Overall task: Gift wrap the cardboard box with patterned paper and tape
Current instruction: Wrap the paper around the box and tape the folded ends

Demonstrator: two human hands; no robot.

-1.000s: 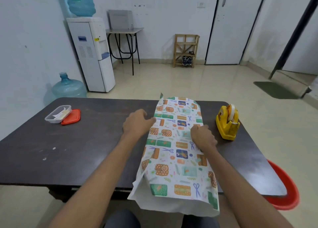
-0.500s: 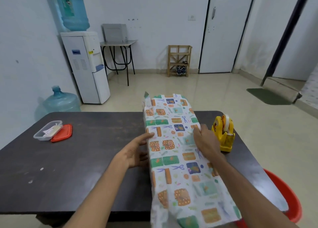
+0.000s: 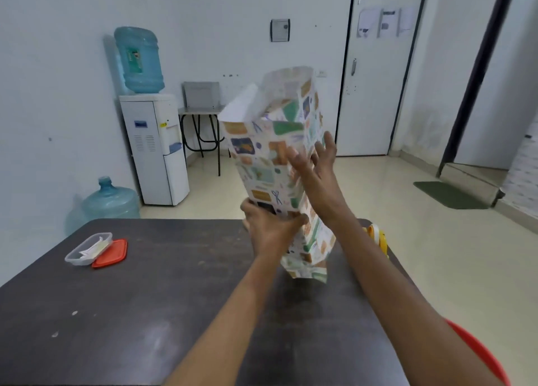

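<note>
The box wrapped in patterned paper (image 3: 262, 164) stands on end above the dark table (image 3: 145, 313), tilted, with its upper paper end open and white inside. Its lower paper end (image 3: 308, 266) is crumpled near the tabletop. My left hand (image 3: 270, 231) grips the lower left side of the wrapped box. My right hand (image 3: 317, 170) lies flat against its right face, fingers spread. The cardboard itself is hidden under the paper. The yellow tape dispenser (image 3: 378, 237) shows partly behind my right forearm.
A clear plastic tub (image 3: 87, 249) and its red lid (image 3: 112, 253) lie at the table's left. A red bin (image 3: 483, 353) sits below the table's right edge. A water dispenser (image 3: 154, 147) and a blue bottle (image 3: 110, 199) stand beyond by the wall.
The wrapped box was lying flat on the table under both hands; now it is raised upright on its end. My view has tilted upward.
</note>
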